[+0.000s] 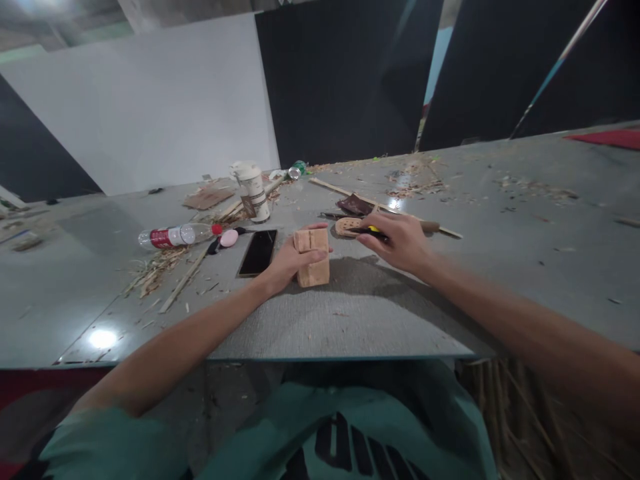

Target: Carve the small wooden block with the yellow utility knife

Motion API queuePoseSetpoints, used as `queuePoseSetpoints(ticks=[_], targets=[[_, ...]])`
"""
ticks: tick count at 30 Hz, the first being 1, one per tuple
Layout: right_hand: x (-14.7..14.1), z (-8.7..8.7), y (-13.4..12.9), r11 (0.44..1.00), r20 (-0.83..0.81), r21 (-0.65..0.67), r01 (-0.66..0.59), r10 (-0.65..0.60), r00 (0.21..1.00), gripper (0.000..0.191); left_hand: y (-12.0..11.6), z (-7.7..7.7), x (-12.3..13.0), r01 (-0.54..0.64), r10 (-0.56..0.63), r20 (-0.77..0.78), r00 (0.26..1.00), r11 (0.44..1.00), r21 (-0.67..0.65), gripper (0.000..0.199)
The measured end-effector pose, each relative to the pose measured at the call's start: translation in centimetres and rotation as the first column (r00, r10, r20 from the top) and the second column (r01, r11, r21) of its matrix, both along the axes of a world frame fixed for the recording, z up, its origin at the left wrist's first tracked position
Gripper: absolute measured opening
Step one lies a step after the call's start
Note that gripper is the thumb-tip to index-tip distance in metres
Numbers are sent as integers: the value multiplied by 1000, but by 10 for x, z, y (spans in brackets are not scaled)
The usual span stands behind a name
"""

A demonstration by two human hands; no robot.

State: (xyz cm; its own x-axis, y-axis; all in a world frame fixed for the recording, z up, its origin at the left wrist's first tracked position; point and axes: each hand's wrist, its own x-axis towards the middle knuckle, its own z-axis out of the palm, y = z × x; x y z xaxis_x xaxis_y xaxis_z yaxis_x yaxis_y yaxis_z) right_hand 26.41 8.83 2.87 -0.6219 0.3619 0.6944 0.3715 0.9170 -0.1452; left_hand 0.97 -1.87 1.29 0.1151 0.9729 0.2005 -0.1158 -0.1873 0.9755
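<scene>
My left hand (293,261) is wrapped round a light wooden block (315,270), its thumb lying across the face that bears cut grooves. To the right, my right hand (400,241) grips a black and yellow tool (374,233) that points left. The tool's thin tip reaches over an oval tan piece with small holes (345,227) on the table. Behind that piece lies a dark brown wrapper-like item (356,204). A black phone (259,253) rests flat, left of my left hand.
A plastic bottle (173,236) lies at the left beside wood shavings (159,270). A white cup (253,193) stands behind the phone, with a green can (297,170) farther back. A long wooden strip (330,187) runs behind my right hand. The table's front edge (340,359) is near my body.
</scene>
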Motion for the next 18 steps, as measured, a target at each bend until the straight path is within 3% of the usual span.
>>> queuePoseSetpoints(ticks=[5,11,18], targets=[[-3,4,-9,999,-26,29,-29,30,999,41,0,-1,1,4,-2,-43,999,999,47,73],[-11,-5,-10,995,93,78,-57,50,994,31,-2,2,3,-1,11,-119,993,996,85,67],[-15,-7,-14,975,219,176,-135,95,971,33,-5,6,8,-61,84,-155,984,987,146,59]])
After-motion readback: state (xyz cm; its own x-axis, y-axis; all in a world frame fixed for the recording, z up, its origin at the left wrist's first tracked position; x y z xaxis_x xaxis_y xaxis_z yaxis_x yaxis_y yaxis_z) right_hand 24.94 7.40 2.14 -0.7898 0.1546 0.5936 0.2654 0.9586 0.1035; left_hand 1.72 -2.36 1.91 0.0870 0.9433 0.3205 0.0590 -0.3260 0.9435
